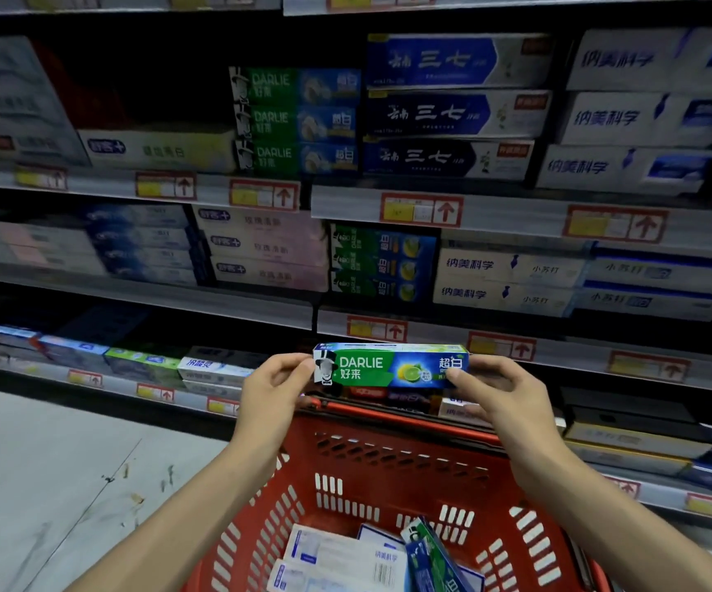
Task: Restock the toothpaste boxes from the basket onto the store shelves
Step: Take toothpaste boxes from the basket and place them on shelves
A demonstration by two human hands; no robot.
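Held level in front of the lower shelves, above the far rim of the basket: a long, slim green-and-blue cardboard toothpaste box (pixel 390 364), glossy and sharp-edged, with white DARLIE lettering, a top-hatted figure at its left end and a lime picture towards the right. Pinched at the left end by the left hand (pixel 271 388), fingertips curled round it; pinched at the right end by the right hand (pixel 501 393) likewise. Below and nearer, a rigid red plastic basket (pixel 388 463) moulded with rows of slots, holding flat white-and-blue cartons (pixel 345 553) and a tilted green-and-blue one. Beyond, grey metal shelves (pixel 516 207) edged with red-and-yellow price tags, stacked with rectangular cartons. At left, pale scuffed floor (pixel 46 463).
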